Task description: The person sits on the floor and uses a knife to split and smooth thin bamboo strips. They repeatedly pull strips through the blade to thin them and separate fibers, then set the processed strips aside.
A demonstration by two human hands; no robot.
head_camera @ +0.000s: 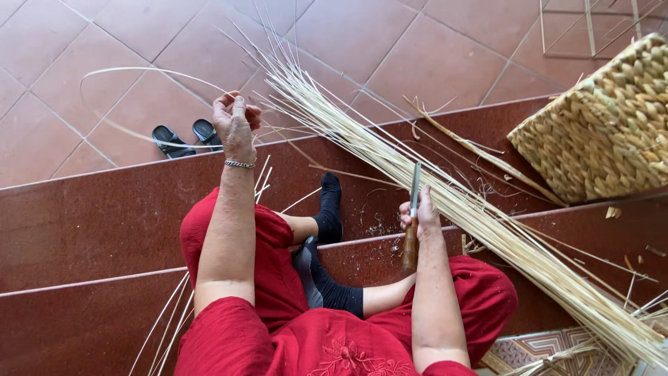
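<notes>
While the left hand (235, 125) pinches 1 thin cane strip (132, 73) that loops out to the far left, the right hand (419, 216) is closed round a knife (412, 223), blade up. This looks like splitting strips; next calls for steady tension. A long cane bundle (445, 202) crosses dark red steps (97, 223); 2 sandals (188, 138) sit on floor tiles (431, 49), a woven basket (605, 125) far right

Wood-handled metal knife (412, 223), dry matt cane strips (445, 202), glossy steps (97, 223)

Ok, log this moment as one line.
left hand: pinching thin cane strip | right hand: gripping knife, blade up | cane bundle: across steps | woven basket: on right
</notes>
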